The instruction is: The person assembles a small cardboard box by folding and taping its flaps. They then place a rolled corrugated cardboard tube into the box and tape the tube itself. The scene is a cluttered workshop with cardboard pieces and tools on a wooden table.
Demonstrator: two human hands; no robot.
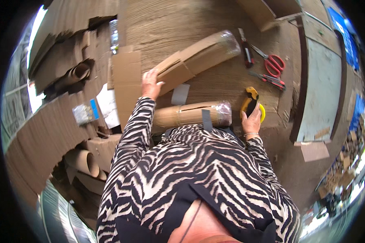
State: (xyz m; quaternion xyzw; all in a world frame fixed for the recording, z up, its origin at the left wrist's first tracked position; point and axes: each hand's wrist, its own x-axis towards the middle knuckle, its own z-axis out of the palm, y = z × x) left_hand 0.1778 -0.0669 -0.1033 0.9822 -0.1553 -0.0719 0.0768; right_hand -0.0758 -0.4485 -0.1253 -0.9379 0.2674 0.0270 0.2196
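My left hand (151,86) rests on the left end of a long cardboard-wrapped bundle (190,60), its fingers laid along the cardboard and the thumb apart. Clear plastic shows at that bundle's far right end. To the right, my right hand (252,120) grips a yellow and black tape dispenser (249,97) with a yellow ring on its right side; some fingers are hidden. A second bundle (178,115), wrapped in corrugated cardboard, lies close against my body. A grey strip (207,120) crosses it near its plastic-covered right end.
Red-handled scissors (274,65), a red and black cutter (247,52) and another red and black tool (271,81) lie beyond my right hand. A flat cardboard piece (127,77) and a small bag (83,114) are at left. A grey-blue panel (318,89) borders the right side.
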